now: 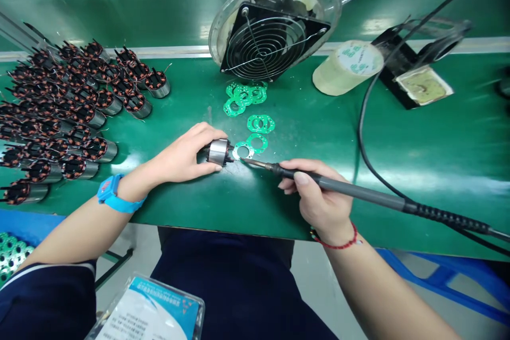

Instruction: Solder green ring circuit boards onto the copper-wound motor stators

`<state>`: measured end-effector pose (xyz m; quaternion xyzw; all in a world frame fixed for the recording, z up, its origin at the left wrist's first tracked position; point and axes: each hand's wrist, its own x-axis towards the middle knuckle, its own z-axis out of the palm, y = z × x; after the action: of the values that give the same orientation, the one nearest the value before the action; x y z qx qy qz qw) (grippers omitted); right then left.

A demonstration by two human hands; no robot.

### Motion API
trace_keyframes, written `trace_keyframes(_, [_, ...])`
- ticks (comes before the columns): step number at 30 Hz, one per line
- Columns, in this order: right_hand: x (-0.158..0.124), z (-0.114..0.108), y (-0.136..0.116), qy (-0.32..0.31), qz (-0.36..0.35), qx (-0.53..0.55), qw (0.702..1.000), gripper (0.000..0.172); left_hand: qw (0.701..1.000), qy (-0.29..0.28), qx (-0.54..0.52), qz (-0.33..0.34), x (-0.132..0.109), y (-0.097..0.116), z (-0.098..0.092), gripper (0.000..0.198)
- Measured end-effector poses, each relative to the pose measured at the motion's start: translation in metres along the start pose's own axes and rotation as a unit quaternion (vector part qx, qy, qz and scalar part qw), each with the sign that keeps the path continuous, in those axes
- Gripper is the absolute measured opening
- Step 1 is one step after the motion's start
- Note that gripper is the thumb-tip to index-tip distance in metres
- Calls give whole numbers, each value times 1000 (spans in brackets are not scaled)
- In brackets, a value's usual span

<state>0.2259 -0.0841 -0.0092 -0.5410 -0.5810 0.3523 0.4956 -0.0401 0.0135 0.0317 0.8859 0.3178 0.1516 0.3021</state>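
Observation:
My left hand [187, 154] is closed round a metal motor stator [218, 152], which lies on its side on the green bench. Beside its right end is a ring-shaped circuit board [243, 152]. My right hand [321, 194] grips a soldering iron [342, 187] like a pen, its tip at the lower edge of that board. Another green ring board [258, 143] lies partly against the first, with overlapping ones [261, 124] a little farther back. Whether the stator's pins touch the board is too small to tell.
Many stators [79, 111] crowd the left side. A fan [263, 48] hangs at the back above a pile of boards [244, 95]. Right of it are a tape roll [346, 69] and a soldering stand with a sponge [424, 86]. The iron's cable [362, 133] loops across the right.

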Motion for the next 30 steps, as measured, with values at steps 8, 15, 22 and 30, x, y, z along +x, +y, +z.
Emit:
trace_keyframes(8, [0, 0, -3, -19, -10, -13, 1000, 17, 1000, -5, 10, 15, 1, 1, 2, 43])
trace_keyframes(15, [1, 2, -8, 21, 15, 28, 999, 20, 1000, -12, 12, 12, 4, 3, 5, 43])
trace_keyframes(22, [3, 3, -10, 5, 32, 43, 999, 19, 1000, -17, 21, 1, 5, 4, 5, 44])
trace_keyframes(30, [3, 3, -11, 1, 40, 33, 999, 21, 999, -14, 32, 12, 5, 3, 6, 44])
